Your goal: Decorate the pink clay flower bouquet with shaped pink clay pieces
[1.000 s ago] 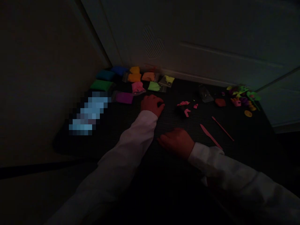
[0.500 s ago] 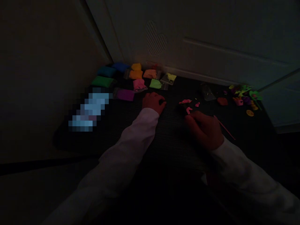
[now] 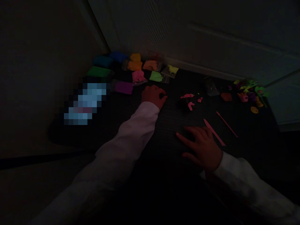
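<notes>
My left hand [image 3: 153, 96] rests on the dark table with its fingers curled, just right of a purple clay packet [image 3: 122, 87]. Whatever its fingers may hold is hidden. Lower down, my right hand [image 3: 202, 145] is open, fingers spread low over the tabletop, nothing in it. Beside its knuckles lies a pink plastic clay knife [image 3: 214, 132], and farther right a thin pink stick tool [image 3: 227, 124]. Between and beyond the hands are torn pink clay pieces [image 3: 191, 106], partly around a dark shape that the dim light obscures.
Several clay packets, including green [image 3: 99, 72], orange [image 3: 134, 65] and pink [image 3: 138, 77], line the back left. A glowing pixelated rectangle [image 3: 86, 103] lies at left. Toward the right are a clear bag [image 3: 212, 89], a reddish lump [image 3: 226, 97] and colourful clay shapes [image 3: 252, 90] near the wall.
My right hand has drawn back from the pink pieces toward me and spread its fingers. The clay knife now shows on the table beside it. My left hand stays curled in place.
</notes>
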Demonstrator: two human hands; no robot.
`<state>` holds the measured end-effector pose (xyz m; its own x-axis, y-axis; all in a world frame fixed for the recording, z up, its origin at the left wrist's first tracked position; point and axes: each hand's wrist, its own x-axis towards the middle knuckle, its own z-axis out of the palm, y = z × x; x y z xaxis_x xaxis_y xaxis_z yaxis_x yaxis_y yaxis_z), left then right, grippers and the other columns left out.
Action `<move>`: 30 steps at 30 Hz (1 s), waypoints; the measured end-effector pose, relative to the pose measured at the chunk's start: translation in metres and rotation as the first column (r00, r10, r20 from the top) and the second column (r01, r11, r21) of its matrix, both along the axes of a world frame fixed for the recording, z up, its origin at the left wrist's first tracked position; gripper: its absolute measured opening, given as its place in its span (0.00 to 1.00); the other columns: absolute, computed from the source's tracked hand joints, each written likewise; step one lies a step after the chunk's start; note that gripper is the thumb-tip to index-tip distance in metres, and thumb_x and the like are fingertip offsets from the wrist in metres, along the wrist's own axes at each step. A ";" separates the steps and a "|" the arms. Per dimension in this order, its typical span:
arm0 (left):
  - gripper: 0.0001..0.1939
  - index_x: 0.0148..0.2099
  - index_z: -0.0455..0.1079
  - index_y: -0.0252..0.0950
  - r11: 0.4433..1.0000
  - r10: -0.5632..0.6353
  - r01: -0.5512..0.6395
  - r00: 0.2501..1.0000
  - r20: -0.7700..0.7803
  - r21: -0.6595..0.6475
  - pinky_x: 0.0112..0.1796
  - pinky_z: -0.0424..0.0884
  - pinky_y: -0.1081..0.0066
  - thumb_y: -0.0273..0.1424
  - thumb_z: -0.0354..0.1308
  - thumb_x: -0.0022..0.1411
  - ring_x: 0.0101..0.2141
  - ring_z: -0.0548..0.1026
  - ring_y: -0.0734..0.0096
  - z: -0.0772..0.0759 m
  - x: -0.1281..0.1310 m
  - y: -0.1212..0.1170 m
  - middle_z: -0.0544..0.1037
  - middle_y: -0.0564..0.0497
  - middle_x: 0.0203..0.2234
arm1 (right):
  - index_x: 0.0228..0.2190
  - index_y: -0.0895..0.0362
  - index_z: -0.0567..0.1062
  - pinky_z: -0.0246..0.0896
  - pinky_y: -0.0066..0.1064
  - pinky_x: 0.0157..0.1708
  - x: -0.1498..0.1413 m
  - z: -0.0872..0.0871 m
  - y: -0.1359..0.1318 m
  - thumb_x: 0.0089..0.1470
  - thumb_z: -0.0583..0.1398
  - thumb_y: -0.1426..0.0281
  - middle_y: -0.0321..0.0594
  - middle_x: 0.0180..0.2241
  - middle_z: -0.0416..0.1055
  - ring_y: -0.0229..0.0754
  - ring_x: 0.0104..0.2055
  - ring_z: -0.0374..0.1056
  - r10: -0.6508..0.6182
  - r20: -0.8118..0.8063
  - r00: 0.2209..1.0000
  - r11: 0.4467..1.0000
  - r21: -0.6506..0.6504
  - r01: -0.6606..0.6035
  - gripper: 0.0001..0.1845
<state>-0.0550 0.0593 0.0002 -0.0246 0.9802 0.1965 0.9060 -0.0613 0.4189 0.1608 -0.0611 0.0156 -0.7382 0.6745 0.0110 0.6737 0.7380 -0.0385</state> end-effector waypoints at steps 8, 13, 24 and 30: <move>0.12 0.37 0.71 0.41 1.000 -0.004 0.004 1.000 -0.018 0.005 0.41 0.60 0.62 0.37 0.54 0.50 0.41 0.64 0.61 -0.002 -0.001 0.002 0.71 0.49 0.37 | 0.54 0.47 0.53 0.40 0.51 0.46 -0.003 -0.001 0.003 0.47 0.49 0.50 0.51 0.57 0.46 0.56 0.54 0.47 0.012 0.000 1.000 1.000 -0.006 -0.012 0.34; 0.12 0.38 0.71 0.42 1.000 -0.013 0.013 1.000 -0.021 0.024 0.40 0.61 0.62 0.37 0.54 0.50 0.41 0.64 0.62 -0.005 -0.003 0.003 0.71 0.50 0.36 | 0.54 0.47 0.54 0.40 0.52 0.46 -0.005 0.001 0.004 0.47 0.50 0.50 0.50 0.57 0.46 0.57 0.54 0.47 0.015 0.003 1.000 1.000 -0.018 -0.015 0.33; 0.12 0.37 0.71 0.41 0.999 -0.021 0.021 1.000 0.004 0.028 0.42 0.60 0.61 0.38 0.54 0.51 0.42 0.63 0.61 -0.008 -0.004 0.004 0.70 0.50 0.37 | 0.53 0.45 0.55 0.39 0.53 0.46 -0.005 0.003 0.002 0.48 0.49 0.50 0.49 0.58 0.45 0.56 0.55 0.46 -0.006 0.020 1.000 1.000 -0.028 0.007 0.31; 0.12 0.38 0.71 0.41 0.999 -0.024 0.024 1.000 0.009 0.036 0.42 0.59 0.62 0.38 0.54 0.51 0.42 0.63 0.61 -0.010 -0.005 0.005 0.70 0.50 0.37 | 0.53 0.45 0.54 0.39 0.53 0.47 -0.008 0.005 0.001 0.49 0.48 0.51 0.47 0.58 0.45 0.56 0.56 0.45 -0.026 0.043 0.999 0.999 -0.039 0.028 0.30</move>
